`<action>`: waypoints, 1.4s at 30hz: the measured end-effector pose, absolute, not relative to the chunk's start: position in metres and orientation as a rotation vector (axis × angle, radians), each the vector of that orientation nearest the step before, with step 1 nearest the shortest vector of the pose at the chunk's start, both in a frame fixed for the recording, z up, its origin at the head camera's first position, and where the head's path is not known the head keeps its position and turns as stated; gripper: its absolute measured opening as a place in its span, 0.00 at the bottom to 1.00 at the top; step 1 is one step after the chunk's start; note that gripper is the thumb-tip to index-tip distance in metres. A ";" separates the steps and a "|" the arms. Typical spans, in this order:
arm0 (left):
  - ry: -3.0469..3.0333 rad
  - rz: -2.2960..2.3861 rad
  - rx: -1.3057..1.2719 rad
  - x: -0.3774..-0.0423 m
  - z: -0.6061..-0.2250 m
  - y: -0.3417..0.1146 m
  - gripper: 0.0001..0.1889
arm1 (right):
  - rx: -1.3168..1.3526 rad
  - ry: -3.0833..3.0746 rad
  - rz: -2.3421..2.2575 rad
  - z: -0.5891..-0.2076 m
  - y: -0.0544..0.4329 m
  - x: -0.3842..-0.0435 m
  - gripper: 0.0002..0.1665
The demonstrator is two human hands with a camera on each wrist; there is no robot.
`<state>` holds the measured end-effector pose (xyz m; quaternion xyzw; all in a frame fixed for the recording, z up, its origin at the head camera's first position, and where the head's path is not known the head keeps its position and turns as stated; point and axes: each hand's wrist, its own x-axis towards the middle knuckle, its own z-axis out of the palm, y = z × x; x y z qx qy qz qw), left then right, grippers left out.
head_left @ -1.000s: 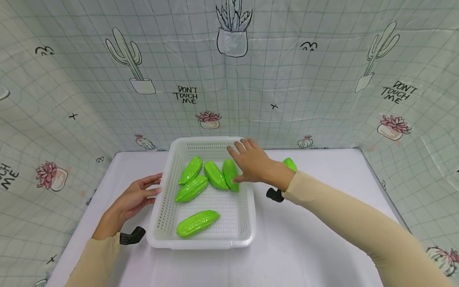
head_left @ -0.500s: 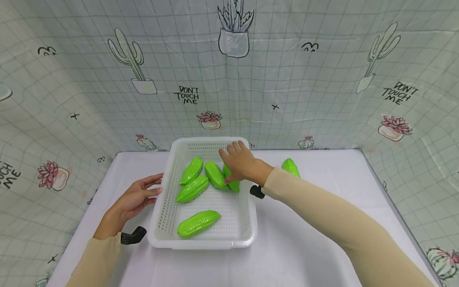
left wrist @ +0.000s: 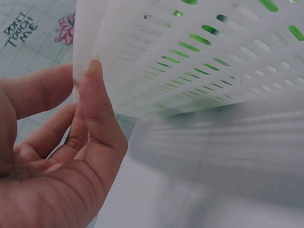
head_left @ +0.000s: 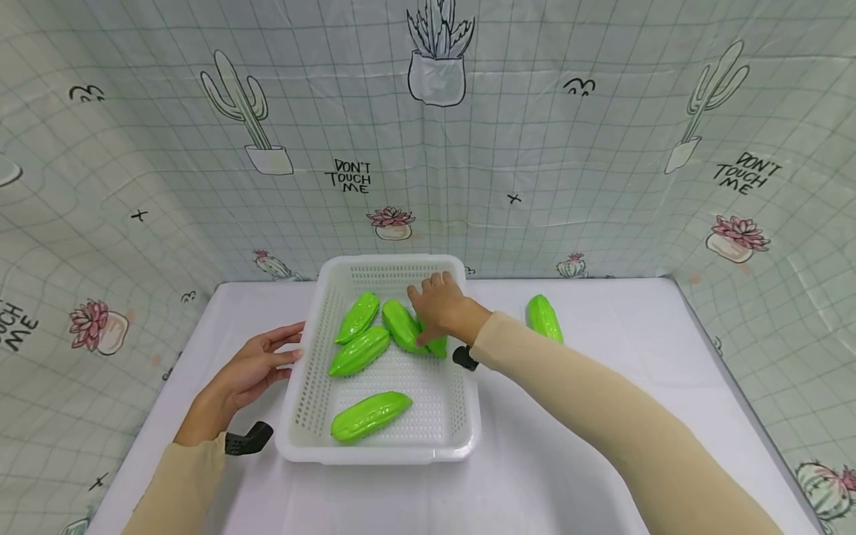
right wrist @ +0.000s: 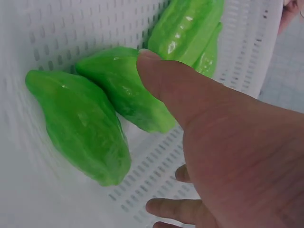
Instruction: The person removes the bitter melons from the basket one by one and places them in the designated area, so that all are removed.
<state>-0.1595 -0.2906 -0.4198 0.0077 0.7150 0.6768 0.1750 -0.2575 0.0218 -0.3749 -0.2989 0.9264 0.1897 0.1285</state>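
Observation:
A white plastic basket (head_left: 374,455) holds several shiny green, ridged vegetables that look like bitter melons. My left hand (head_left: 250,368) rests its thumb and fingertips against the basket's left side. In the left wrist view the thumb (left wrist: 95,95) lies against the rim. Inside the back right part of the basket, my right hand (head_left: 441,306) is over the rightmost melon (head_left: 438,348), which it mostly hides. The right wrist view has the thumb (right wrist: 164,78) across one melon (right wrist: 128,90), fingers spread apart, while another melon (right wrist: 80,123) lies beside it.
One more green melon (head_left: 545,318) lies on the white table (head_left: 602,357), right of the basket. Towards the basket's front lies a single melon (head_left: 370,417). A grid-patterned curtain (head_left: 495,148) with cactus drawings stands behind the table.
My right hand has moved left and lower over the rightmost melons in the basket, and its sleeve has uncovered the melon on the table. The left hand stays put.

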 end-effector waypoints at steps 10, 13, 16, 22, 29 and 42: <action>2.029 1.910 0.025 -0.160 -0.420 -0.290 0.38 | -0.780 2.664 0.567 -0.384 0.019 -0.258 0.63; 2.032 1.904 0.027 -0.159 -0.420 -0.290 0.37 | -0.772 2.652 0.562 -0.387 0.019 -0.258 0.63; 2.038 1.899 0.030 -0.159 -0.420 -0.290 0.37 | -0.765 2.631 0.580 -0.388 0.019 -0.257 0.61; 2.022 1.917 0.027 -0.159 -0.419 -0.290 0.38 | -0.749 2.587 0.675 -0.390 0.017 -0.258 0.63; 2.017 1.923 0.028 -0.158 -0.419 -0.290 0.38 | -0.711 2.586 0.713 -0.392 0.015 -0.260 0.65; 2.009 1.935 0.022 -0.159 -0.421 -0.291 0.38 | -0.708 2.580 0.705 -0.392 0.016 -0.263 0.63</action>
